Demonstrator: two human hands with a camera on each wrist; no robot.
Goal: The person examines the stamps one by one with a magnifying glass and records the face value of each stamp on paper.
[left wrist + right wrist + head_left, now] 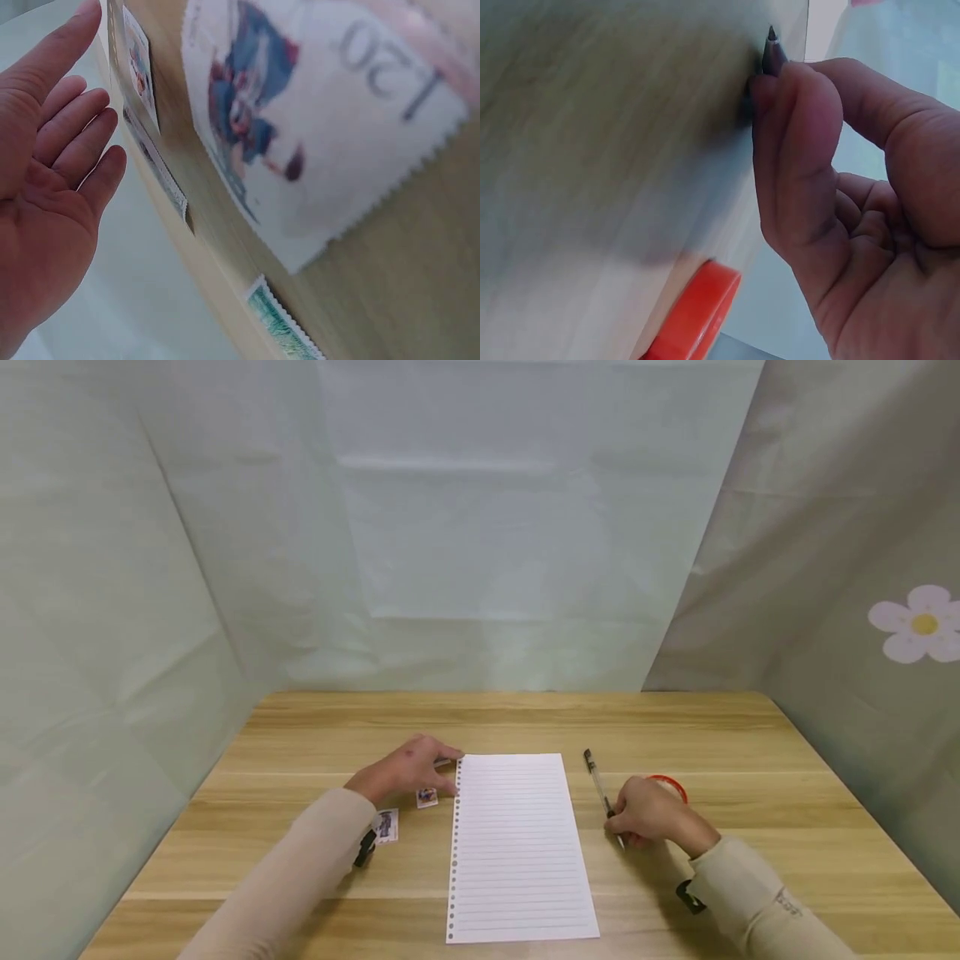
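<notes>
A person sits at a wooden table with a sheet of lined, hole-punched paper lying flat in front of them, between the two hands. The right hand rests on the table just right of the sheet, its thumb and fingers curled round the lower end of a pen near the tip; the barrel slants up and away from the hand. The pen looks light, stiff and smooth, so it probably sits surest when pinched low on the barrel, where the fingers are now. The left hand lies flat by the sheet's top left corner, fingers straight and close together, holding nothing. Just beside it lie postage stamps; these look paper-thin, feather-light and easily creased, likely best slid by a fingertip or lifted at an edge. An orange-red ring-shaped thing sits behind the right hand, mostly hidden, so what it is cannot be told. In the left wrist view a large stamp is blurred and its picture unclear; in the right wrist view only the pen's tip shows above the thumb
</notes>
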